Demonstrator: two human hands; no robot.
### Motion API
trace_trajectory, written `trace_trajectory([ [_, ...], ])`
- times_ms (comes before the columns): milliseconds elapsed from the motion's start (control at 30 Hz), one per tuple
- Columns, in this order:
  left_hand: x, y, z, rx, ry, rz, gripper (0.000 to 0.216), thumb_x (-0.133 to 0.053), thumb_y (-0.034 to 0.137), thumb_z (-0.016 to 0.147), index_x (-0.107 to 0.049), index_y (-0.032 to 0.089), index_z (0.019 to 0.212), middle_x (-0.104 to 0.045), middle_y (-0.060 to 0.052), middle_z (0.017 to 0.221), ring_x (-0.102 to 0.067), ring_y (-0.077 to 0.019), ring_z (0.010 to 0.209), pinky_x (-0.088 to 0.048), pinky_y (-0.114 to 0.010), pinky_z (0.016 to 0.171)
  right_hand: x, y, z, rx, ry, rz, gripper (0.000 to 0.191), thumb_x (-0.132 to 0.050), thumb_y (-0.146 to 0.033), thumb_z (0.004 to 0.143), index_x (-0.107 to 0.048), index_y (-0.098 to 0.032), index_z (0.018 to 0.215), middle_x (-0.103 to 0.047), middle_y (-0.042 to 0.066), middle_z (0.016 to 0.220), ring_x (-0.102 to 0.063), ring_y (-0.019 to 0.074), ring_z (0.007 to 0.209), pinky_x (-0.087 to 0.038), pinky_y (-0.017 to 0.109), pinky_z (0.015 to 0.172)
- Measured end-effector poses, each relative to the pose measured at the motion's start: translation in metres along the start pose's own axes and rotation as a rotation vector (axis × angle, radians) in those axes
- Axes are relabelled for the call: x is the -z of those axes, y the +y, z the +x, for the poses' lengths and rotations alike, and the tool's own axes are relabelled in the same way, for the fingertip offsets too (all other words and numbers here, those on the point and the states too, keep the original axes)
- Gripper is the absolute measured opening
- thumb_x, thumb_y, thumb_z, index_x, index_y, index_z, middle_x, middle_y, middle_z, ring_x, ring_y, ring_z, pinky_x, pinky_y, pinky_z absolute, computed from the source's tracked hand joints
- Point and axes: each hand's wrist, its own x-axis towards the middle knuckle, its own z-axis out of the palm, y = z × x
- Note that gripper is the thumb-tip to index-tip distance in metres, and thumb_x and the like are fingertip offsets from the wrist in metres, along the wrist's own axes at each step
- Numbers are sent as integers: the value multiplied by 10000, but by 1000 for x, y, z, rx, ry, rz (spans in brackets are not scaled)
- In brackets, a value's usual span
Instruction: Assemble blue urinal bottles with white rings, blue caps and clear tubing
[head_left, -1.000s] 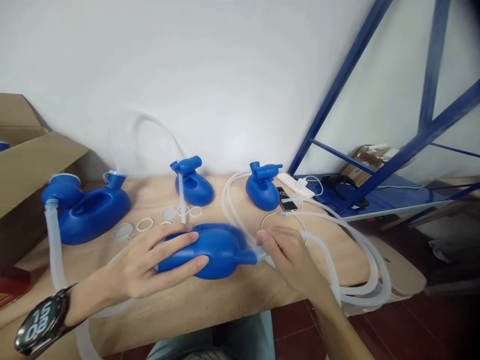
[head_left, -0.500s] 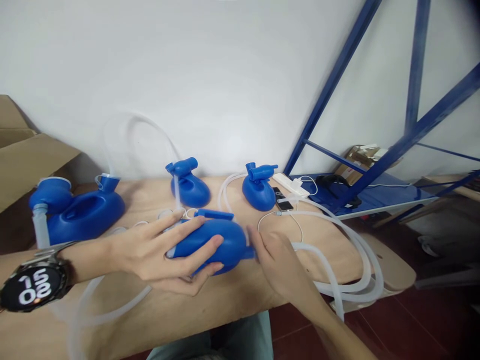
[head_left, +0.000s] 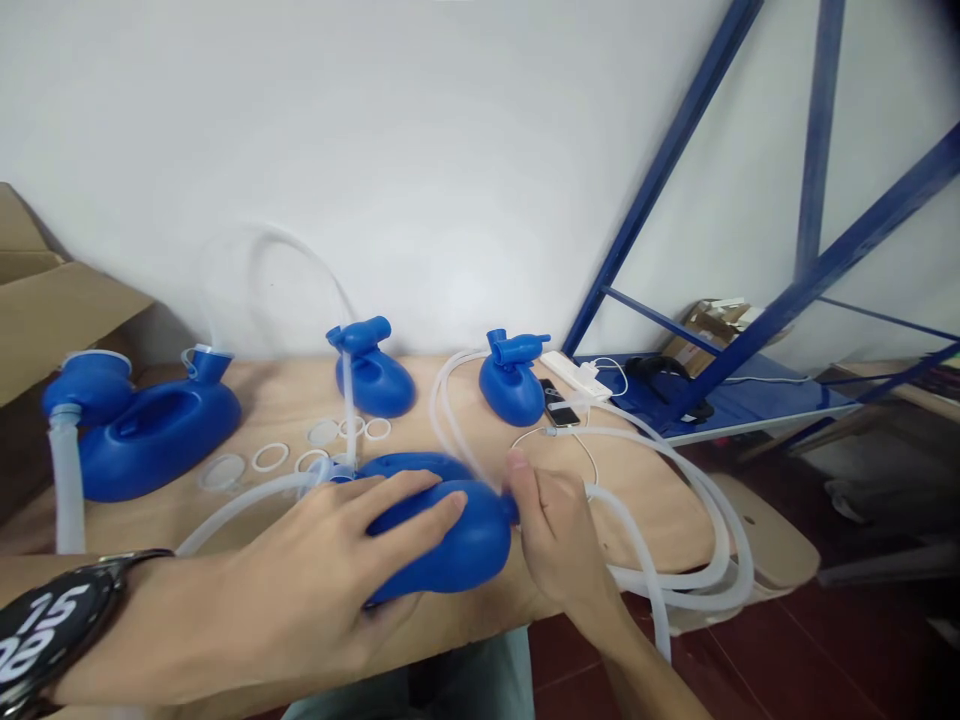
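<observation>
A blue plastic urinal bottle [head_left: 469, 545] lies low over the front of the table. My left hand [head_left: 360, 550] is wrapped over it, fingers spread across its top and thumb underneath. At its right end, my right hand [head_left: 559, 520] is closed around a short blue spout [head_left: 510, 505], most of which the fingers hide. A thin white hose [head_left: 454, 435], blurred near its end, runs down towards those fingers; whether they hold it too is unclear. Just behind my left hand, a mouth with a translucent lid [head_left: 319, 472] shows beside more blue plastic.
Other blue bottles [head_left: 375, 385] [head_left: 511, 392] [head_left: 161, 440] stand along the back and left. White rings [head_left: 270, 457] and clear lids [head_left: 223, 472] lie between them. Coiled hoses [head_left: 720, 560] hang over the right edge. A phone [head_left: 559, 403], power strip [head_left: 577, 375], cardboard box [head_left: 67, 310] and blue rack [head_left: 630, 200] surround them.
The bottle has turned and come slightly nearer. My left wrist has come nearer too, uncovering the rings and lids behind it. My right hand stays at the spout end.
</observation>
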Motion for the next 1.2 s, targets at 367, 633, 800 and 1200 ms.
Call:
trace_trajectory([
  [367, -7, -16, 8, 401, -80, -573, 731, -918, 426, 695, -664, 355, 1377, -775, -11, 1319, -775, -311, 1114, -646, -413, 972, 9, 3, 1, 235, 91, -22, 474, -366, -160, 1104, -350, -241, 637, -426, -48, 545, -414, 119, 488, -292, 301, 547],
  [633, -27, -41, -23, 277, 146, -321, 645, -870, 467, 812, -647, 445, 1417, -792, 18, 1299, -762, -320, 1173, -642, -451, 1014, 32, 22, 6, 366, -189, -144, 237, -469, -322, 1130, -682, -219, 1121, -730, 73, 1080, -685, 231, 1000, -504, 375, 892],
  [800, -41, -49, -33, 403, 171, -319, 643, -895, 524, 766, -704, 374, 1361, -773, -35, 1343, -719, -375, 1252, -606, -517, 1078, 25, 39, 2, 376, -212, -108, 333, -569, -319, 1101, -570, -254, 1428, -759, 84, 1251, -706, 251, 1156, -551, 417, 1014],
  [1200, -39, -54, -4, 327, 118, -438, 641, -939, 432, 728, -731, 330, 1325, -795, -36, 1302, -763, -335, 1191, -628, -487, 1050, 30, 47, 5, 224, -91, 133, 278, -831, -317, 937, -746, -314, 1202, -798, 35, 1090, -769, 220, 997, -646, 316, 848],
])
